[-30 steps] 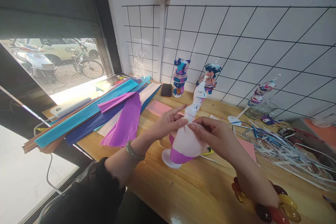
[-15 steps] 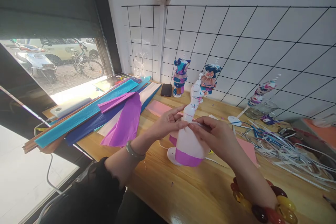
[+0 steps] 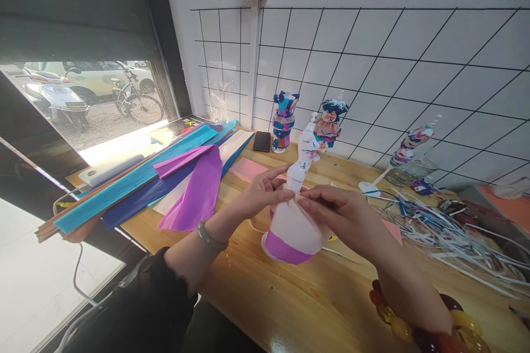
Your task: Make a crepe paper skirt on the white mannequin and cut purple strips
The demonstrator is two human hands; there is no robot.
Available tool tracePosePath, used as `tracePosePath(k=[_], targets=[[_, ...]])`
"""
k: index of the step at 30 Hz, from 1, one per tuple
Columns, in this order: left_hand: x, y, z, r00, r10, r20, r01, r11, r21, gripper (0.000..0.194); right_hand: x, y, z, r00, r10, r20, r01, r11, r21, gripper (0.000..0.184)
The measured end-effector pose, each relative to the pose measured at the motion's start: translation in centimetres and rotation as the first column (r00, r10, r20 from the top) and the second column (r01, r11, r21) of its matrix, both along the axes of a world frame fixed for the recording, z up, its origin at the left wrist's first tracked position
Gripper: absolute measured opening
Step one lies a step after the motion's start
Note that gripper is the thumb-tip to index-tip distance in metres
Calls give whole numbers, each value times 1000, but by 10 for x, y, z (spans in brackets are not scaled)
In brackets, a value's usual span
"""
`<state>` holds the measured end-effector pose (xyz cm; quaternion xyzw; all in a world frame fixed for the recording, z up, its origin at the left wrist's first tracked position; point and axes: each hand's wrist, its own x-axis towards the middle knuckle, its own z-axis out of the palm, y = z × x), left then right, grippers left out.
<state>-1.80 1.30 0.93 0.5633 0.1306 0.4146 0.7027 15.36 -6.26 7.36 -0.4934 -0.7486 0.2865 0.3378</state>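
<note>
A small white dress-form mannequin leans slightly right on a round white base, with bits of coloured residue on its body. Round its lower part hangs a pale paper skirt with a purple band along the bottom. My left hand pinches the skirt's gathered top at the left of the waist, thumb in front. My right hand pinches a fold of the same paper just right of it. Both hands' fingertips nearly meet at the waist; some fingers of the left hand are hidden behind the form.
Long strips of coloured crepe paper lie at the left by the window. A black phone and two dressed mannequins stand near the wall. At right are another mannequin, a glass jar and tangled white and blue strips.
My right hand has shifted its pinch on the paper, and the skirt flares wider, its hem turned a little to the left. The mannequin has moved slightly left.
</note>
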Motion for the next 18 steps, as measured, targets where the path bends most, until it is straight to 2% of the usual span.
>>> tracePosePath(k=[8, 18], targets=[[0, 2, -2, 1000, 1, -8, -1, 1000, -5, 72, -2, 1, -1, 994, -106, -11, 106, 994, -5, 26], [1, 2, -3, 1000, -4, 2, 4, 1000, -2, 74, -4, 1, -2, 988, -157, -3, 157, 987, -29, 25]])
